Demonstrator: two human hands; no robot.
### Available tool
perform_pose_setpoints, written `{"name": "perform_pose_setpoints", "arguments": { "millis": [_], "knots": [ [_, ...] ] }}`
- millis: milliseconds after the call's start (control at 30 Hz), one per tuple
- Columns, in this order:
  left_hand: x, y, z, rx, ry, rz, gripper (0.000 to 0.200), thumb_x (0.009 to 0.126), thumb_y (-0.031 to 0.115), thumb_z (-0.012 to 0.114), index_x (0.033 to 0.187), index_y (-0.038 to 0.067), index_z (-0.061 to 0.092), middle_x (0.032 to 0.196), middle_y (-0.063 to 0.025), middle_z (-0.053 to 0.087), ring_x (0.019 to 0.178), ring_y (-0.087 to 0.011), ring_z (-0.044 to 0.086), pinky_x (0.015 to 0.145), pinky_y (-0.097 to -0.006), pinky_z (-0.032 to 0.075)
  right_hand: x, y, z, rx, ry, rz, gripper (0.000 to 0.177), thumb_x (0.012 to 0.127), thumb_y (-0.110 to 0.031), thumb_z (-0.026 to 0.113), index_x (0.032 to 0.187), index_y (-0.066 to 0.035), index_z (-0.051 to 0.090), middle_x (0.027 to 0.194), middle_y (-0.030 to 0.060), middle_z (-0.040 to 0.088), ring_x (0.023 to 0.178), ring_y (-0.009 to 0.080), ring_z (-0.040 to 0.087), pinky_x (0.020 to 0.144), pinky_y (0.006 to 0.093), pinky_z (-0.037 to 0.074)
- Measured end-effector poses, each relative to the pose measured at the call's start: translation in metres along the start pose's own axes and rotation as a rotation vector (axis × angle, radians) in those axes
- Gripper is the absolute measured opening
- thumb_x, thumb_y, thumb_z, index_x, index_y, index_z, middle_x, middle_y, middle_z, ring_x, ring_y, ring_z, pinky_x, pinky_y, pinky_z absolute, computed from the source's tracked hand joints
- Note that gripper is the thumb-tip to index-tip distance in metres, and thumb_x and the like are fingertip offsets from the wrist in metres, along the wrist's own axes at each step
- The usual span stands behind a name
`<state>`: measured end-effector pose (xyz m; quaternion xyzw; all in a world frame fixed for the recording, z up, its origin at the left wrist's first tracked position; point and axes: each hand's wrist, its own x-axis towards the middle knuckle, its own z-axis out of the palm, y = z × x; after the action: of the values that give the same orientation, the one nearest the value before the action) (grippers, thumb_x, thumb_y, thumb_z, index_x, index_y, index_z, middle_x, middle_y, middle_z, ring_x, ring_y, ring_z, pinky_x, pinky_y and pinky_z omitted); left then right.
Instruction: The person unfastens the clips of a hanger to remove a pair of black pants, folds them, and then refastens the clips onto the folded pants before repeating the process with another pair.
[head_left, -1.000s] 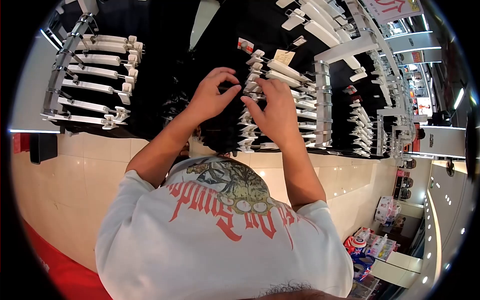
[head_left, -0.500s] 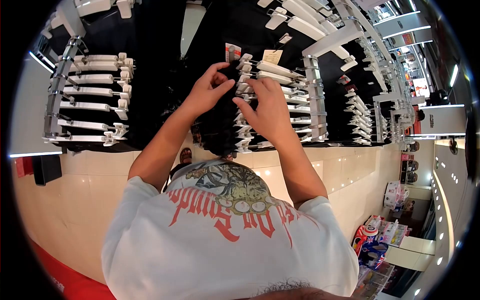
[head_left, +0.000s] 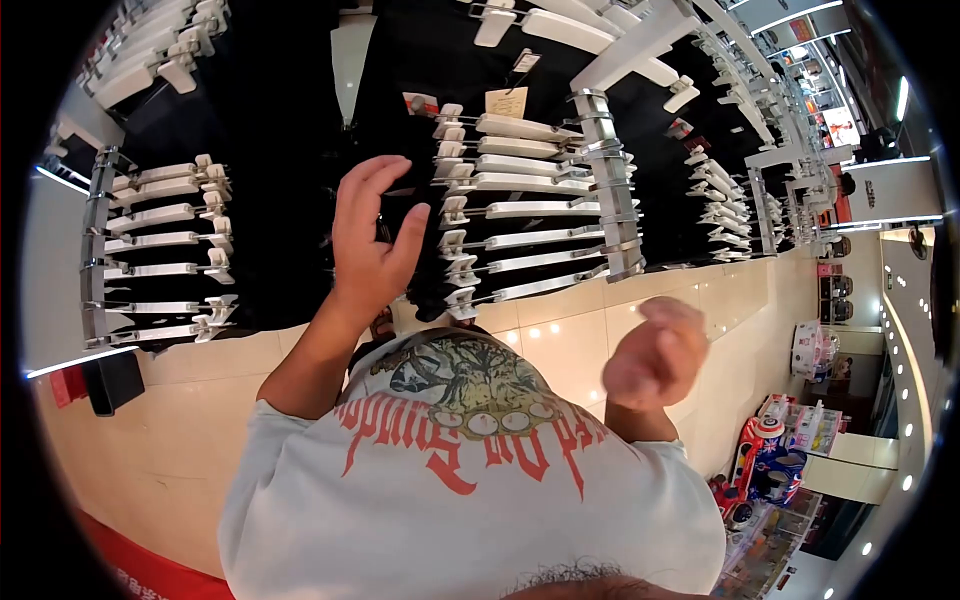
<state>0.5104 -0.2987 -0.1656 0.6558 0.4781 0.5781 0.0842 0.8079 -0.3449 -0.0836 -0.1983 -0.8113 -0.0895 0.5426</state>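
Your left hand holds a wide grip, thumb apart from fingers, by the black garments; at its three o'clock, white hangers line a metal rail. Your right hand, five o'clock of them, is blurred; its grip is unclear.

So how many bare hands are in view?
2: the left hand, in front of black clothes beside white hangers; the right hand, blurred, farther right against the floor. No others show.
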Motion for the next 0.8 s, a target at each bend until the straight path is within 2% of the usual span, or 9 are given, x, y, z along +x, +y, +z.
{"name": "perform_pose_setpoints", "arguments": {
  "millis": [133, 167, 200, 333, 467, 533, 567, 667, 800],
  "knots": [
    [0.026, 0.022, 0.017, 0.099, -0.054, 0.232, 0.034, 0.086, 0.008, 0.072, 0.118, -0.001, 0.065, 0.121, -0.0194, 0.065, 0.119, -0.0421, 0.058, 0.103, -0.047, 0.046, -0.02, 0.049, -0.02, -0.207, 0.072, 0.199, 0.047, 0.106, -0.038, 0.048, 0.121, 0.005, 0.061, 0.115, 0.0181, 0.062, 0.098, 0.0289, 0.061, 0.087, 0.0384, 0.05],
    [0.016, 0.029, 0.024, 0.108, -0.136, 0.177, 0.035, 0.086, 0.008, 0.071, 0.119, 0.0, 0.064, 0.122, -0.0189, 0.065, 0.121, -0.0419, 0.058, 0.103, -0.0474, 0.046, -0.018, 0.053, -0.021, -0.179, 0.032, 0.315, 0.038, 0.1, -0.024, 0.055, 0.115, 0.009, 0.064, 0.111, 0.0204, 0.066, 0.102, 0.0356, 0.062, 0.091, 0.0422, 0.049],
    [0.024, 0.03, 0.032, 0.144, -0.166, 0.176, 0.035, 0.087, 0.009, 0.07, 0.12, 0.0, 0.064, 0.122, -0.0185, 0.065, 0.122, -0.0417, 0.057, 0.104, -0.0478, 0.045, -0.022, 0.063, -0.021, -0.073, -0.009, 0.401, 0.034, 0.096, -0.019, 0.059, 0.117, 0.008, 0.064, 0.116, 0.0201, 0.065, 0.107, 0.0343, 0.061, 0.093, 0.0412, 0.048],
    [0.037, 0.048, 0.047, 0.302, -0.402, 0.147, 0.04, 0.089, 0.007, 0.068, 0.128, 0.0, 0.06, 0.125, -0.0189, 0.065, 0.126, -0.0382, 0.057, 0.106, -0.0472, 0.045, -0.04, 0.102, -0.021, -0.122, -0.254, 0.5, 0.034, 0.092, -0.017, 0.067, 0.121, 0.001, 0.065, 0.123, 0.0166, 0.065, 0.114, 0.0351, 0.059, 0.102, 0.0414, 0.045],
    [0.046, 0.061, 0.054, 0.354, -0.473, -0.01, 0.043, 0.09, 0.007, 0.067, 0.132, 0.0, 0.059, 0.125, -0.02, 0.065, 0.118, -0.0399, 0.06, 0.101, -0.0443, 0.048, -0.059, 0.116, -0.026, -0.05, -0.422, 0.542, 0.034, 0.088, -0.021, 0.073, 0.113, 0.0, 0.067, 0.117, 0.0165, 0.067, 0.113, 0.0369, 0.06, 0.098, 0.0452, 0.047],
    [0.05, 0.064, 0.06, 0.38, -0.479, -0.058, 0.039, 0.092, 0.008, 0.065, 0.13, -0.001, 0.06, 0.123, -0.0203, 0.066, 0.108, -0.0374, 0.065, 0.092, -0.0397, 0.053, -0.059, 0.117, -0.032, 0.028, -0.442, 0.603, 0.033, 0.086, -0.021, 0.076, 0.11, 0.0, 0.068, 0.112, 0.0159, 0.068, 0.11, 0.0372, 0.062, 0.096, 0.0466, 0.048],
    [0.054, 0.067, 0.064, 0.398, -0.509, -0.075, 0.037, 0.093, 0.007, 0.065, 0.129, -0.002, 0.061, 0.121, -0.0204, 0.066, 0.106, -0.0368, 0.066, 0.09, -0.0393, 0.053, -0.056, 0.127, -0.033, 0.012, -0.429, 0.487, 0.031, 0.085, -0.019, 0.078, 0.106, 0.001, 0.069, 0.105, 0.0155, 0.069, 0.1, 0.0373, 0.065, 0.089, 0.0452, 0.052],
    [0.066, 0.071, 0.079, 0.44, -0.598, -0.131, 0.038, 0.092, 0.012, 0.067, 0.127, -0.002, 0.063, 0.119, -0.0216, 0.067, 0.105, -0.0384, 0.066, 0.09, -0.0417, 0.053, -0.046, 0.152, -0.034, 0.166, -0.339, 0.61, 0.027, 0.087, -0.017, 0.076, 0.106, 0.001, 0.069, 0.102, 0.016, 0.069, 0.092, 0.0356, 0.067, 0.082, 0.0412, 0.054],
    [0.079, 0.074, 0.099, 0.383, -0.751, -0.23, 0.038, 0.091, 0.011, 0.067, 0.126, -0.003, 0.063, 0.116, -0.0218, 0.068, 0.103, -0.0387, 0.066, 0.087, -0.0426, 0.054, -0.023, 0.207, -0.013, 0.192, -0.444, 0.457, 0.025, 0.091, -0.019, 0.071, 0.11, -0.003, 0.071, 0.101, 0.0105, 0.067, 0.092, 0.0324, 0.068, 0.078, 0.0414, 0.055]
  ]
}}
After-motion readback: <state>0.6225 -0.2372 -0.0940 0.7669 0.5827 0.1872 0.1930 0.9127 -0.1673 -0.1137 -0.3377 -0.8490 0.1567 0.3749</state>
